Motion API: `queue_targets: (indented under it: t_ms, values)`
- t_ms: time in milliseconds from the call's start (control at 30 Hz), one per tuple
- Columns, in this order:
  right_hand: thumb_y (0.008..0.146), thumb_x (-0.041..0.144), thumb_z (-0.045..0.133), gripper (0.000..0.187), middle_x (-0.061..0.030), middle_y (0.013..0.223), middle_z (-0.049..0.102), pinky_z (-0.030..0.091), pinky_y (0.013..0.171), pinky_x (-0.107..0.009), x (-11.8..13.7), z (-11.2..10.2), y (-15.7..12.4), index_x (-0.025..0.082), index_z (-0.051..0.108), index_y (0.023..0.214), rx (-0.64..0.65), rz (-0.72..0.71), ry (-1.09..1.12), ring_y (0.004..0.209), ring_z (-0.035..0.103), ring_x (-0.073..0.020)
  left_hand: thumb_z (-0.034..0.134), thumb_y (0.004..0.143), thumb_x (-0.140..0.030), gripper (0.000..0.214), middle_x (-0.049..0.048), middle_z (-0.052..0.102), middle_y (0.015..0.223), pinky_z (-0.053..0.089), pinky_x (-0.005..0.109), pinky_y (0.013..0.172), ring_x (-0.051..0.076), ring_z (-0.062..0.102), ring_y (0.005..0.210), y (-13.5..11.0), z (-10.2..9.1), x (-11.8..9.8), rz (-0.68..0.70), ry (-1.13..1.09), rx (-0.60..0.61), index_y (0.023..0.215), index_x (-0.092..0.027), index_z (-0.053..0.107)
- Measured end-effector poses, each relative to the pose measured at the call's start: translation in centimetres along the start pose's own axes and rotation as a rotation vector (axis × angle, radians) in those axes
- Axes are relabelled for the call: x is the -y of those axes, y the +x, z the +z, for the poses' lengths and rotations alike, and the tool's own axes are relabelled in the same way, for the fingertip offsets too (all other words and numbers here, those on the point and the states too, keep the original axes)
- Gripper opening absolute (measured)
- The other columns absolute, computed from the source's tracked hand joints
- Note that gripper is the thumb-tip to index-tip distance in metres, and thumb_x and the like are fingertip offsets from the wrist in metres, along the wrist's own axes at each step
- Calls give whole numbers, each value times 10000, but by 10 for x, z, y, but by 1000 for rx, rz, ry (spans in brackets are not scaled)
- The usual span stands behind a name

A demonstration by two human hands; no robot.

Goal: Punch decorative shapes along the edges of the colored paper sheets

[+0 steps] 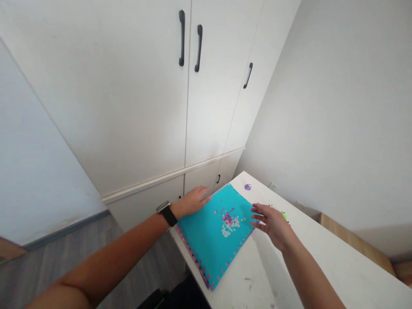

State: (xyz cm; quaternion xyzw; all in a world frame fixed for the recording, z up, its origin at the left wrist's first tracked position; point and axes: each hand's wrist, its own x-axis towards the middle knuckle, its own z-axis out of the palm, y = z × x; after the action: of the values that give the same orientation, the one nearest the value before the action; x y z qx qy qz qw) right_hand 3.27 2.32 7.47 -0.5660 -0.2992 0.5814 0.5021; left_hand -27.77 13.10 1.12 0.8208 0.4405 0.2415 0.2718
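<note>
A turquoise foam mat with pink interlocking edges lies on a white table, with a purple and white pattern at its middle. My left hand, with a black smartwatch on the wrist, lies flat at the mat's upper left edge, its fingers at the border. My right hand hovers with spread fingers over the mat's right edge, holding nothing. Just beyond those fingers, a small green toy is partly hidden by the hand. A small purple toy sits on the table past the mat's far corner.
Tall white cabinets with dark handles stand behind the table's far end. A white wall runs along the right side, with a wall socket near the table. A grey floor lies to the left, below the table edge.
</note>
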Motion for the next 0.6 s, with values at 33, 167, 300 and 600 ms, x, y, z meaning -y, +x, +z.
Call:
queue_targets:
  t_ms: [33, 167, 300, 600]
  values:
    - [772, 359, 824, 318, -128, 999, 719, 603, 625, -328, -4, -7, -6, 136, 709, 968, -8, 8, -54, 753, 687, -206, 479, 960, -546, 578, 156, 551, 1467, 298, 439, 1181, 322, 470, 1369, 1, 0, 6, -29, -3, 3, 1385, -164, 568]
    - [782, 473, 803, 377, -127, 893, 725, 549, 446, -289, -34, -24, -25, 122, 697, 872, 10, 87, -389, 555, 674, -184, 550, 888, -583, 581, 149, 699, 1245, 461, 389, 991, 315, 638, 1123, 7, 5, 20, -96, -19, 38, 1269, -153, 645]
    - [788, 438, 795, 337, -131, 888, 734, 599, 532, -309, -58, -19, -33, 124, 700, 866, 30, 145, -357, 640, 724, -210, 613, 835, -520, 450, 93, 762, 1037, 495, 345, 875, 284, 682, 946, 9, 9, 14, -82, -54, 92, 1100, -174, 725]
    - [801, 342, 771, 339, -184, 1098, 738, 626, 784, -393, -60, -9, -46, 97, 709, 1026, 103, 170, -151, 942, 742, -279, 582, 872, -326, 457, 40, 665, 1365, 364, 388, 1160, 289, 559, 1291, -10, 0, -16, 58, -142, 142, 1316, -242, 651]
